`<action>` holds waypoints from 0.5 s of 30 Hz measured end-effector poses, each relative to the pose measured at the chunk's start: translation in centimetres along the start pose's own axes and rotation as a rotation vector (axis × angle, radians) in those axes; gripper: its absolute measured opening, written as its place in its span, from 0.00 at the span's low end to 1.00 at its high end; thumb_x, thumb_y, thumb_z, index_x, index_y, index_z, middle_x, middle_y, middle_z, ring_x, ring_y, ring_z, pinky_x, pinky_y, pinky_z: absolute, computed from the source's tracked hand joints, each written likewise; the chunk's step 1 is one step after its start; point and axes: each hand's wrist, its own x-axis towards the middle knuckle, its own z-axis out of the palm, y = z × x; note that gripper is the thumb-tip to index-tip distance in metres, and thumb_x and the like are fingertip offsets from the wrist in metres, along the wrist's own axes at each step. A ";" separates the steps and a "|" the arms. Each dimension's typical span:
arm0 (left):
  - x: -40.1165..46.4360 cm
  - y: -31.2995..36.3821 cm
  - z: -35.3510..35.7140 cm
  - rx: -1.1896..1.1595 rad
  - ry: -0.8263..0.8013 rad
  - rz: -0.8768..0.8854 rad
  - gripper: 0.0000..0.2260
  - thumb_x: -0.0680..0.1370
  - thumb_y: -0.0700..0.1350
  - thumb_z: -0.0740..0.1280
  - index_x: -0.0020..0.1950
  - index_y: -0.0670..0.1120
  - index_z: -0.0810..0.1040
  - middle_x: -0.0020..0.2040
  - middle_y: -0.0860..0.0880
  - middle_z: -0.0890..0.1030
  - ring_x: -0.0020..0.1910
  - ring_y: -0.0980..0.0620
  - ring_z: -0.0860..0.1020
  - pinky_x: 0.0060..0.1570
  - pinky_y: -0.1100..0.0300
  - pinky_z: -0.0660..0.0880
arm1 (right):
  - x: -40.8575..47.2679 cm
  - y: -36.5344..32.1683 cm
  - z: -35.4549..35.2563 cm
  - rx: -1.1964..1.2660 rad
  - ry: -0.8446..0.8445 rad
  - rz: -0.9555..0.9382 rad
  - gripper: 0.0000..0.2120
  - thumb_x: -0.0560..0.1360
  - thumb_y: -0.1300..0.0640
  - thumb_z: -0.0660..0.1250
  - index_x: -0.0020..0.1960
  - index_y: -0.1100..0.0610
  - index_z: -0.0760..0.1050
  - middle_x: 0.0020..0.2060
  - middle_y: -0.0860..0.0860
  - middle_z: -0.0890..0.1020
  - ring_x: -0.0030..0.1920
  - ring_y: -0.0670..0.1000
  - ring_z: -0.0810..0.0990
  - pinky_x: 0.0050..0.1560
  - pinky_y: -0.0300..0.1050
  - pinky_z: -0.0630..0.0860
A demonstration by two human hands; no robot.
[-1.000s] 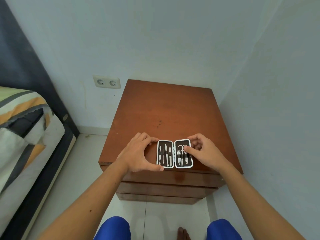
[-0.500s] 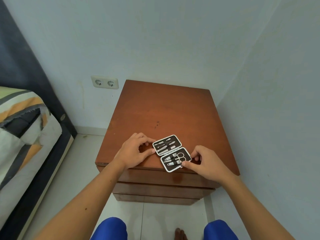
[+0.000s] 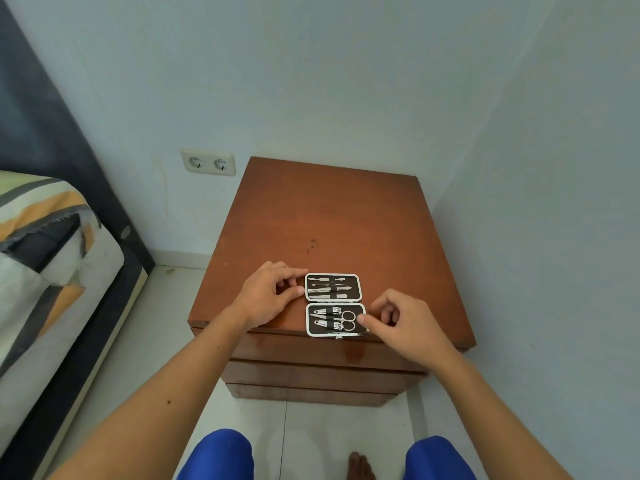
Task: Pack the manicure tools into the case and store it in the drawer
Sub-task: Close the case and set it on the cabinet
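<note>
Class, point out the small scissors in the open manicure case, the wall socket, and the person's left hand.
scissors (image 3: 347, 321): head view, on the finger loops.
wall socket (image 3: 208, 163): head view, middle of the white plate.
left hand (image 3: 266, 296): head view, back of the hand.

Left hand (image 3: 266, 294) fingers curled, thumb extended; right hand (image 3: 403, 323) loosely curled, index finger pointing left.

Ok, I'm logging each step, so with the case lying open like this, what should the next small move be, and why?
Probably fold one half of the case over the other to shut it. It lies open flat near the nightstand's front edge, the tools appear strapped in both halves, and the left hand and right hand sit at its sides.
</note>
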 end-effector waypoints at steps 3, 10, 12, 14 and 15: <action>-0.3 -0.1 -0.5 0.014 -0.084 0.034 0.24 0.81 0.57 0.73 0.77 0.56 0.76 0.52 0.58 0.77 0.54 0.54 0.72 0.57 0.56 0.73 | 3.0 -0.2 -0.8 0.009 -0.075 -0.033 0.22 0.73 0.43 0.78 0.65 0.45 0.79 0.48 0.46 0.79 0.44 0.43 0.75 0.48 0.39 0.72; -0.3 -0.5 -0.9 0.101 -0.204 0.084 0.54 0.60 0.68 0.84 0.82 0.57 0.67 0.58 0.58 0.72 0.60 0.54 0.68 0.61 0.64 0.67 | 7.6 -0.5 -0.9 -0.081 -0.365 -0.027 0.31 0.73 0.43 0.78 0.73 0.42 0.73 0.57 0.42 0.73 0.61 0.48 0.70 0.66 0.47 0.69; -0.4 -0.6 -0.7 0.116 -0.176 0.117 0.56 0.57 0.69 0.85 0.81 0.57 0.67 0.58 0.58 0.73 0.58 0.54 0.69 0.62 0.59 0.70 | 7.8 -0.4 -0.9 -0.037 -0.346 -0.032 0.28 0.71 0.46 0.81 0.68 0.41 0.74 0.56 0.43 0.76 0.56 0.47 0.73 0.60 0.45 0.71; -0.8 -0.7 -0.5 0.075 -0.125 0.146 0.56 0.56 0.69 0.85 0.80 0.59 0.68 0.56 0.59 0.74 0.57 0.54 0.70 0.60 0.57 0.71 | 7.5 -0.7 -0.7 0.054 -0.307 -0.036 0.27 0.69 0.51 0.83 0.63 0.42 0.74 0.53 0.45 0.81 0.48 0.45 0.76 0.51 0.41 0.72; -1.1 -0.8 -0.4 0.043 -0.102 0.157 0.55 0.56 0.70 0.85 0.80 0.61 0.67 0.55 0.59 0.75 0.56 0.55 0.71 0.59 0.57 0.72 | 7.2 -1.0 -0.6 0.092 -0.284 -0.040 0.27 0.69 0.54 0.83 0.61 0.42 0.73 0.51 0.45 0.83 0.45 0.44 0.77 0.48 0.40 0.73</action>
